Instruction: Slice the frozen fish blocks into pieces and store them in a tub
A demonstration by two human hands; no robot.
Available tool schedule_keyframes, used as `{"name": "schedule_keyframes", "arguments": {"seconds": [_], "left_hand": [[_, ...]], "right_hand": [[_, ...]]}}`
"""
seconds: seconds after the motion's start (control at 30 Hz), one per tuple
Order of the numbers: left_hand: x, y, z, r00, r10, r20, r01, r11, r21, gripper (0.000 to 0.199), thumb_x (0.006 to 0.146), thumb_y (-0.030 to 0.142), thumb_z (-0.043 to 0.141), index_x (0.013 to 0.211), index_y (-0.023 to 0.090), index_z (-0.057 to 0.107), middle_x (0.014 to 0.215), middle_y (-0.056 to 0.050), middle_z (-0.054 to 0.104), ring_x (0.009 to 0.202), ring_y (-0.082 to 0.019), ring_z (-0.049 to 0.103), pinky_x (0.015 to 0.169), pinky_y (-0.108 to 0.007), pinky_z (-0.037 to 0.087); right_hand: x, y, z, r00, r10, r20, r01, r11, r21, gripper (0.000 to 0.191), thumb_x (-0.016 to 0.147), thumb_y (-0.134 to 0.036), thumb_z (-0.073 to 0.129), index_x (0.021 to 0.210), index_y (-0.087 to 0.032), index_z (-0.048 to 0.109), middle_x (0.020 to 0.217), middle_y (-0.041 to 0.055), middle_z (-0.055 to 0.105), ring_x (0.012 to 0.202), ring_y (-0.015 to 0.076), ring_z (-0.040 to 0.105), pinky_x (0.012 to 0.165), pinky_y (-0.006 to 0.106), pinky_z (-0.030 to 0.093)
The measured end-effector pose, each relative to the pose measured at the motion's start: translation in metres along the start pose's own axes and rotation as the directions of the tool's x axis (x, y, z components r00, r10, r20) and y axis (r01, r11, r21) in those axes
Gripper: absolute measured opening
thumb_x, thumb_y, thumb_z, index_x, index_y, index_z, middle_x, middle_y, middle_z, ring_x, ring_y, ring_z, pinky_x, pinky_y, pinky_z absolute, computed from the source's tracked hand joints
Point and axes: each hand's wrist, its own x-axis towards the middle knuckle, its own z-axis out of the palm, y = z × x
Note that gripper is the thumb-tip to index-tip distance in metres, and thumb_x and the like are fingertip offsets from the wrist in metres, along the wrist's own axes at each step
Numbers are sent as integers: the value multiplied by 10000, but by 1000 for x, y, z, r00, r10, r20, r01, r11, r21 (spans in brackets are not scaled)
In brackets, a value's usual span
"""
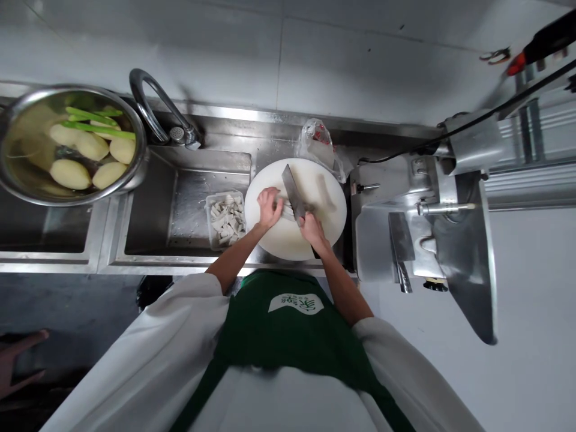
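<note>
My right hand [312,230] is closed round the handle of a cleaver [293,191], whose broad blade points away from me over the round white cutting board [263,240]. Just left of the blade, my left hand [269,207] presses with bent fingers on some pale, whitish strips of food [287,211]. The strips lie flat on the board against the blade; what kind of food they are, I cannot make out. In the sink beside the board, a clear plastic tub [209,223] holds many cut greyish-white pieces [228,217].
A big steel bowl [140,141] with peeled potatoes [71,174] and green stalks [96,127] stands at the left, near the faucet [150,99]. Behind the board lies a clear plastic bag [317,144]. On the right stands a metal slicing machine [468,252] with another cleaver [400,243] on it.
</note>
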Motion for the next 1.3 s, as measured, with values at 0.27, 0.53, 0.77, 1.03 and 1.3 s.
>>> {"name": "schedule_keyframes", "arguments": {"seconds": [0.27,0.53,0.77,1.03,1.3], "left_hand": [[-10,5,19,985,-139,-104,137,990,-29,650,1106,503,170,1710,272,106,1707,-180,291,1599,-274,282,1224,-555,352],[-14,-3,40,992,-111,53,115,989,-96,678,1101,490,103,1724,226,49,1733,-152,267,1618,-258,254,1300,-539,281],[-1,13,3,992,-126,0,124,981,-151,696,1088,602,221,1689,253,185,1709,-165,300,1613,-284,254,1295,-529,298],[117,74,-63,968,48,-246,-111,962,-250,455,1103,516,365,1411,238,549,1322,-89,616,1310,-256,604,1108,-448,496],[181,104,78,769,-214,602,238,970,41,247,852,267,756,1033,106,706,1089,-173,742,1098,-306,674,945,-382,518]], "right_hand": [[-16,-23,28,999,-31,12,31,999,-20,334,1083,-221,369,1296,-96,594,1163,205,729,1133,306,696,978,373,508],[25,-31,30,1000,-16,19,17,1000,-16,341,1069,-201,387,1274,-85,634,1194,210,733,1126,289,700,964,344,500],[18,1,-11,999,-50,-12,51,997,52,370,1095,-325,414,1291,-109,642,1144,170,746,1055,272,717,903,317,507],[-50,17,-15,995,-38,91,44,997,-65,390,1117,-370,362,1323,-144,605,1106,168,748,1086,290,707,939,331,475],[-68,19,22,923,-262,281,305,944,-124,356,1112,-332,357,1316,-153,588,1112,179,751,1047,288,731,870,348,522]]}}
